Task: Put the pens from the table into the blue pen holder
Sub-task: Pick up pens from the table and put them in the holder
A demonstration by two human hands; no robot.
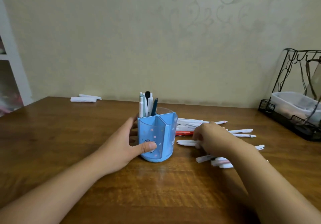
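Nearest the camera, the left hand (121, 142) grips the holder (157, 136), thumb across its front wall and fingers curled round its left side, so the holder stands steady and upright on the table (86, 154). Just right of the holder, the right hand (213, 138) curls down over a white pen (186, 142) whose tip points at the holder; the fingers seem to pinch it, though they are partly hidden and motion-blurred. The loose pens (243, 133) lie scattered right of the holder, some crossing, some under the hand, and a red pen (184, 133) lies touching or nearly touching the holder's right side. Likely trouble: lifting one pen out of this tangle could drag or roll its neighbours, and a pen brought in at a slant could hit a divider or the standing pens (146, 105) and tip out again. If the left hand lets go, a knock could topple the holder. The holder has several compartments: the back left one holds about six upright pens, white and dark; the front one looks empty; the right one is hard to read. Far right of the holder, a wire rack (284, 119) holds a plastic tub (295, 102). Behind the holder to the left lie white rolls (83, 99).
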